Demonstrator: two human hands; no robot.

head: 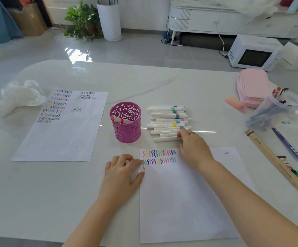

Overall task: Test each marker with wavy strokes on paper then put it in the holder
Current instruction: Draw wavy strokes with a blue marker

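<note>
A white sheet of paper (184, 198) lies in front of me, with two rows of coloured wavy strokes and one orange stroke below them at its top left. My left hand (121, 173) rests flat on the paper's left edge and holds nothing. My right hand (192, 147) reaches over the paper's top edge, its fingers touching the nearest white markers of the pile (167, 122); whether it grips one is unclear. Left of the pile stands a magenta cut-out holder (126, 129) with one orange-capped marker (118, 119) inside.
A second sheet (61, 125) covered in strokes lies at the left, with a crumpled plastic bag (18, 97) behind it. At the right are a pink pencil case (253, 86), a clear cup of pens (276, 109), a pink-yellow eraser (235, 104) and long wooden packets (276, 161).
</note>
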